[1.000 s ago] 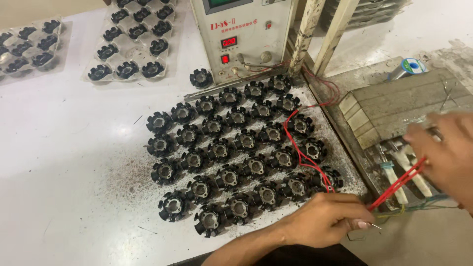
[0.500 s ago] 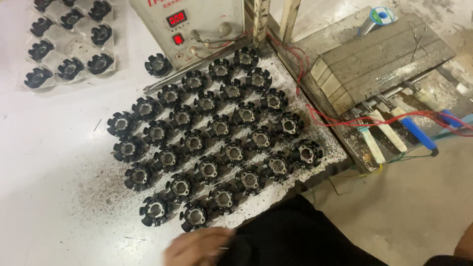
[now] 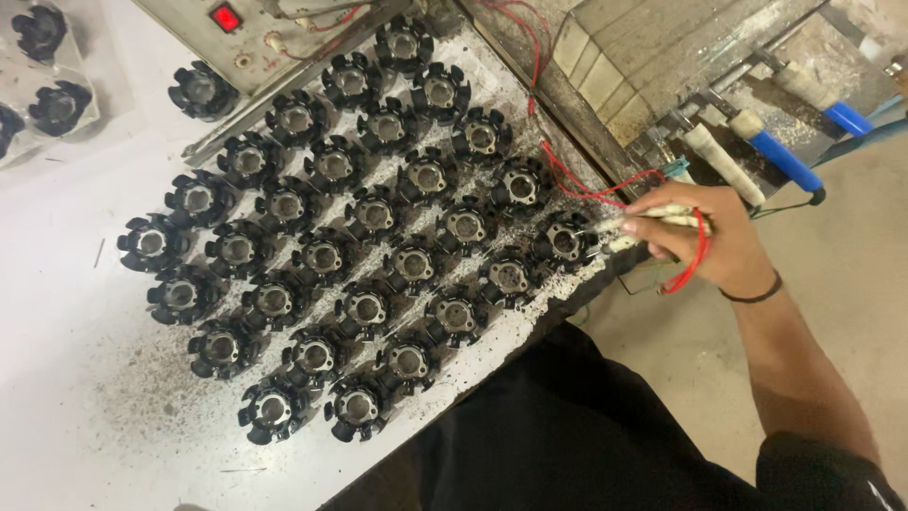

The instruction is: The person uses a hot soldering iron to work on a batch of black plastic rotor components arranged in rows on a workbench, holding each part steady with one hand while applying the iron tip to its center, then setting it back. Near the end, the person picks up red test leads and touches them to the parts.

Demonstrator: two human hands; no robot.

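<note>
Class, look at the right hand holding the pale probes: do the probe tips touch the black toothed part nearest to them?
Cannot tell. In the head view the right hand holds the probes, whose tips end at the edge of the black toothed part, too blurred to show contact or a gap.

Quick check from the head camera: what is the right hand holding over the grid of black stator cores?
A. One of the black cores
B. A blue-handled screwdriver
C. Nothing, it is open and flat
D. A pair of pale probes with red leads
D. The right hand grips pale probes trailing red leads, their tips at the black stator core nearest that edge of the grid.
</note>
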